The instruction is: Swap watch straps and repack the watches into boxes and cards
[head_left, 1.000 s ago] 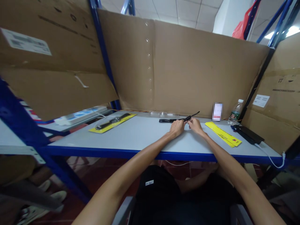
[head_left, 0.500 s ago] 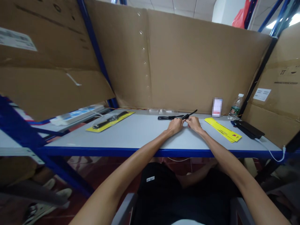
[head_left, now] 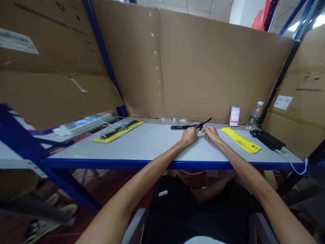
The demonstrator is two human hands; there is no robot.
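A yellow card lies well left of the left hand, which grips a black strap jutting ahead of both hands. Apart from it, the right hand curls loosely; any contact cannot be told. Right of that lie yellow strips.

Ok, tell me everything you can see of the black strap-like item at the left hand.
The black strap-like item is slim, dark and slightly shiny; its exact material is unclear. One narrow end slants up and to the right, free beyond the fingers. The left hand grips its middle, near the back of the table. A looped black length lies flat leftward; the join is hidden. The right hand is close beside it, contact uncertain.
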